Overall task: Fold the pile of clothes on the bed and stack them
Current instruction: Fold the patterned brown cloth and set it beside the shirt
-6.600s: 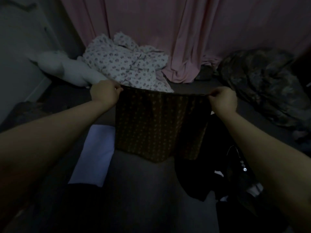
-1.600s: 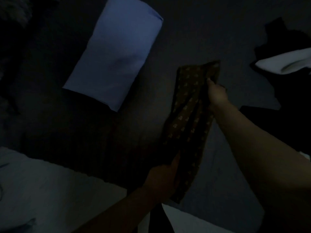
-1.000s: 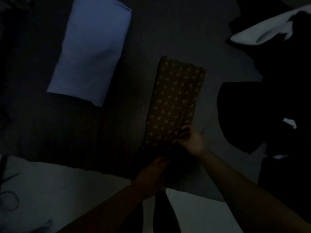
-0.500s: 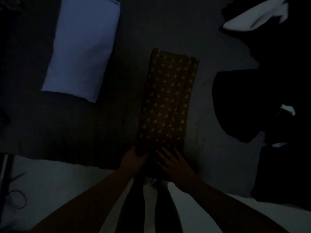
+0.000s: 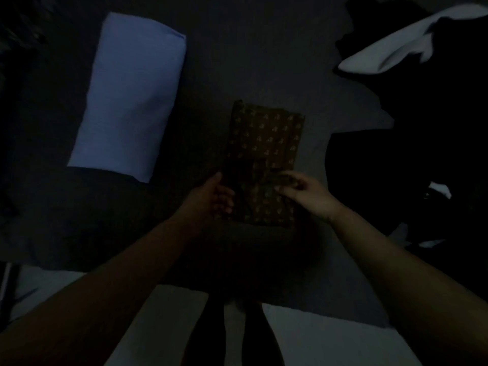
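Dim light is lying over the grey bed (image 5: 264, 62), which is filling most of the view. Near its middle the brown patterned cloth (image 5: 266, 143) is lying folded into a narrow strip, its far end flat on the bed and its near end being lifted and doubled over. The left hand (image 5: 211, 198) is gripping the near left edge of the cloth, thumb on top and fingers curled beneath. The right hand (image 5: 307, 192) is pinching the near right edge, fingers bent round the fold. Both forearms are reaching in from the bottom of the view.

To the left, well apart from the cloth, a pale blue folded garment (image 5: 129, 96) is lying flat on the bed. To the right a heap of black clothes (image 5: 422, 154) is spreading across the bed, with a white garment (image 5: 396, 56) lying on its far part. Along the near side the bed's edge is ending over a pale floor (image 5: 330, 339). How many layers the folded cloth has is too dark to tell.
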